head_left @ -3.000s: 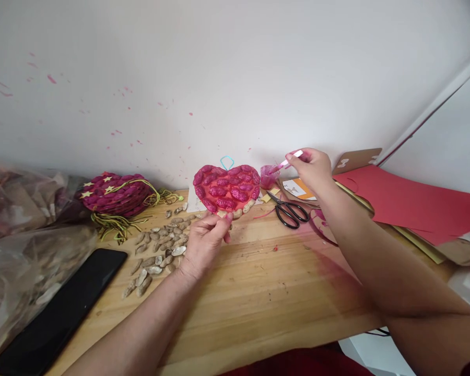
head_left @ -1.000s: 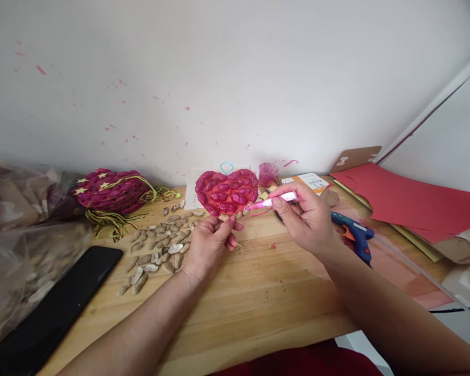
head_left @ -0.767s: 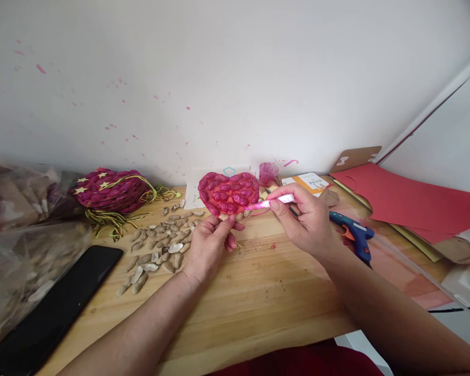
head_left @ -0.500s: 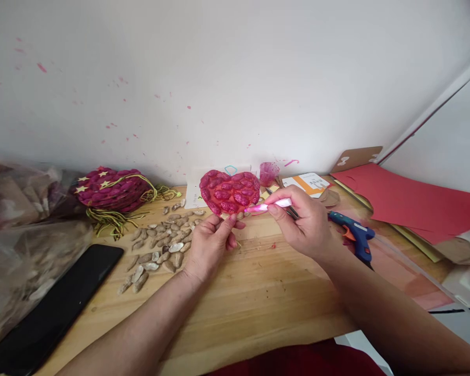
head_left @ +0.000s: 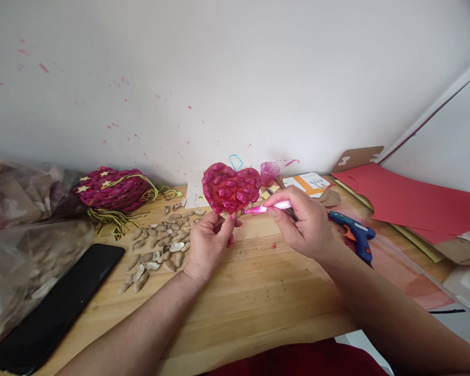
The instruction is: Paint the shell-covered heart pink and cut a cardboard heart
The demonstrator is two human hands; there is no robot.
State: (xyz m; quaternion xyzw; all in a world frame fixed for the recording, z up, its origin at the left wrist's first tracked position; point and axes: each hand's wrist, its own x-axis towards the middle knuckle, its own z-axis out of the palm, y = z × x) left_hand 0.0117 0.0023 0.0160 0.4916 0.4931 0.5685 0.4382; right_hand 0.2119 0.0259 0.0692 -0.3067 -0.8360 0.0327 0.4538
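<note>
**One shell-covered heart point(head_left: 231, 189), one brush point(head_left: 261, 209), both held**

Print on the orange-and-white card point(head_left: 307, 183), far right, is too small for me to read, and so is the faint writing on the white sheet point(head_left: 195, 194) behind the heart. Three seconds ago I had the right hand point(head_left: 303, 224) by the pink cup point(head_left: 269, 173); now the brush is at the heart's lower right edge, though I cannot tell whether its tip touches. The blue glue gun point(head_left: 356, 237), hidden then, shows at right. Since half a second ago, the heart has tilted slightly and its blue loop point(head_left: 236, 162) stands higher.

My left hand point(head_left: 211, 237) has its grip pinched on the heart's bottom edge, over the worktop's point(head_left: 235, 313) far middle. The right grip is closed around the brush. Loose peanut shells point(head_left: 164, 240) lie just left.
</note>
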